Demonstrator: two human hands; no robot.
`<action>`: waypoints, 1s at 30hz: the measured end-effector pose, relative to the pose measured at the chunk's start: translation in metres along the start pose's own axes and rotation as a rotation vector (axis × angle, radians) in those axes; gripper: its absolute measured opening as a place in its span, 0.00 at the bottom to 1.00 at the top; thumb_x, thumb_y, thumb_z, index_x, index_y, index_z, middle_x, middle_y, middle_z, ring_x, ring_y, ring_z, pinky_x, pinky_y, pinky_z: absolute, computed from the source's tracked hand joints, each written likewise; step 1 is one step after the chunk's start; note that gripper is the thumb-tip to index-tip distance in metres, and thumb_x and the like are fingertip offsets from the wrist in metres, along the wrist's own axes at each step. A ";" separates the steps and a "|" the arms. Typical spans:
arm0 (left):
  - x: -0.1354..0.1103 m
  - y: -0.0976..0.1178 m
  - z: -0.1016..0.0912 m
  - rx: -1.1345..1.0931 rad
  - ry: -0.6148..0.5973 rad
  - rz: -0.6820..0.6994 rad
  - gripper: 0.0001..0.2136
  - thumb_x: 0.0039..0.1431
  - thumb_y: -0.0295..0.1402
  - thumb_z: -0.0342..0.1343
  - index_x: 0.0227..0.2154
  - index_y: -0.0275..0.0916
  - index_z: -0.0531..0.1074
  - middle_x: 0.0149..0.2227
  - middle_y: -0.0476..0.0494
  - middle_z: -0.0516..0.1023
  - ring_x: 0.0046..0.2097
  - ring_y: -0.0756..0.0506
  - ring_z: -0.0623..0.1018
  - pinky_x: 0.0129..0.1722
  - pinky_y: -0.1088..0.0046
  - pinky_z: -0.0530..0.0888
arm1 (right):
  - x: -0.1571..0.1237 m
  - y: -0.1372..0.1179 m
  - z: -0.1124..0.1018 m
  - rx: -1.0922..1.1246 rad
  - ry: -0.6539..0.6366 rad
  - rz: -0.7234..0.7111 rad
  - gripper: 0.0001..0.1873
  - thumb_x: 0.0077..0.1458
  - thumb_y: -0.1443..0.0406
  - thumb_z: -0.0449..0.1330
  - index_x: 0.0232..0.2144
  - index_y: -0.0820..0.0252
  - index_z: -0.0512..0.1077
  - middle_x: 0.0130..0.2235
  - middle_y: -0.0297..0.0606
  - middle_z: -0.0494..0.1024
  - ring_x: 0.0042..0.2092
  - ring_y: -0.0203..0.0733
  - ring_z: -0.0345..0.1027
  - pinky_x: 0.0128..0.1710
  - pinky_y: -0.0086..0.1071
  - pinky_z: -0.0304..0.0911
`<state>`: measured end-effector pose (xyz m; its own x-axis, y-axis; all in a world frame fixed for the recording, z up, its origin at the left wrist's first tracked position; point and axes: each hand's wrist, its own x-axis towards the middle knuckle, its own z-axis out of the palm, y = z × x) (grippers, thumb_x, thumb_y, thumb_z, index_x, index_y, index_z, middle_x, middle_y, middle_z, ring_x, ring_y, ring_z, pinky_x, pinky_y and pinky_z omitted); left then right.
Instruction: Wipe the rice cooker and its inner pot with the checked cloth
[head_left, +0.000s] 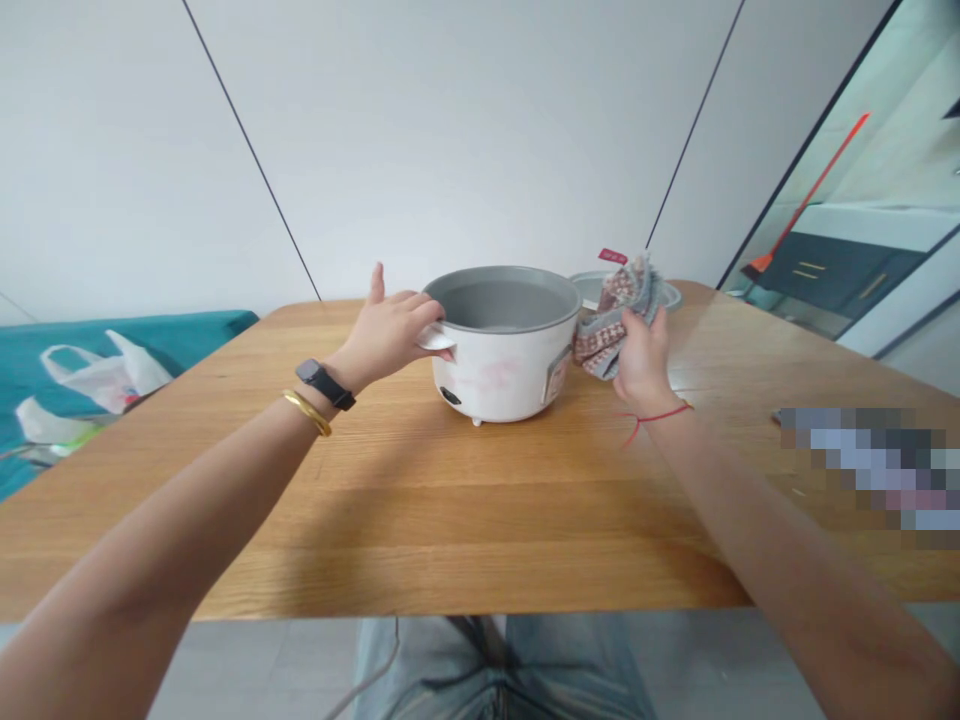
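As the left hand (386, 335) grips it, the cooker (499, 380) seemingly touches cloth (604, 335).

Single head-worn camera, high above person's jeans (502, 670), facing forward and down across wooden table (420, 510) toward white wall (150, 150); forearms reach in from bottom corners; left hand (386, 335), right hand (641, 360) and white rice cooker (502, 375) sit mid-frame, fairly near lens
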<state>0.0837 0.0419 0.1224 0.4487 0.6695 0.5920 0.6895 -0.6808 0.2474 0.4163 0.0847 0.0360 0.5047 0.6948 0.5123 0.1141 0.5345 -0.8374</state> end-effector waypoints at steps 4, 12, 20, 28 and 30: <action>0.002 0.039 0.004 0.031 -0.135 0.073 0.15 0.43 0.47 0.68 0.22 0.43 0.70 0.25 0.46 0.72 0.37 0.37 0.77 0.52 0.55 0.68 | -0.057 -0.021 0.010 -0.067 -0.227 -0.125 0.28 0.62 0.58 0.50 0.64 0.54 0.60 0.64 0.43 0.66 0.67 0.46 0.58 0.68 0.50 0.52; 0.018 0.080 0.003 0.162 -0.261 0.139 0.07 0.40 0.35 0.61 0.18 0.41 0.69 0.27 0.40 0.78 0.37 0.35 0.79 0.33 0.64 0.66 | -0.157 -0.038 0.005 -0.461 -0.695 -0.348 0.33 0.68 0.57 0.45 0.72 0.47 0.46 0.75 0.37 0.39 0.74 0.52 0.17 0.69 0.64 0.29; 0.019 0.086 0.031 0.378 -0.131 0.046 0.08 0.44 0.40 0.59 0.25 0.42 0.73 0.21 0.42 0.74 0.27 0.38 0.76 0.27 0.67 0.59 | -0.127 -0.033 0.034 -0.460 -0.435 -0.409 0.40 0.65 0.57 0.46 0.73 0.54 0.36 0.74 0.45 0.37 0.74 0.56 0.22 0.68 0.65 0.38; -0.009 0.080 0.004 0.121 0.125 -0.120 0.10 0.44 0.40 0.60 0.28 0.41 0.75 0.23 0.46 0.72 0.28 0.43 0.72 0.27 0.69 0.60 | -0.092 -0.076 0.038 -0.467 -0.512 -0.535 0.30 0.65 0.56 0.50 0.68 0.45 0.58 0.73 0.33 0.49 0.74 0.56 0.34 0.69 0.59 0.39; -0.020 0.077 -0.002 -0.063 0.275 -0.219 0.11 0.47 0.42 0.61 0.28 0.39 0.75 0.24 0.47 0.71 0.28 0.45 0.70 0.27 0.70 0.60 | -0.055 -0.099 0.051 -0.346 -0.571 -0.484 0.27 0.64 0.54 0.53 0.63 0.48 0.66 0.68 0.34 0.61 0.71 0.56 0.46 0.68 0.56 0.44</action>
<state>0.1264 -0.0246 0.1310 0.1182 0.7029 0.7014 0.7120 -0.5524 0.4335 0.3337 0.0177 0.1003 -0.1698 0.6130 0.7716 0.5119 0.7239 -0.4625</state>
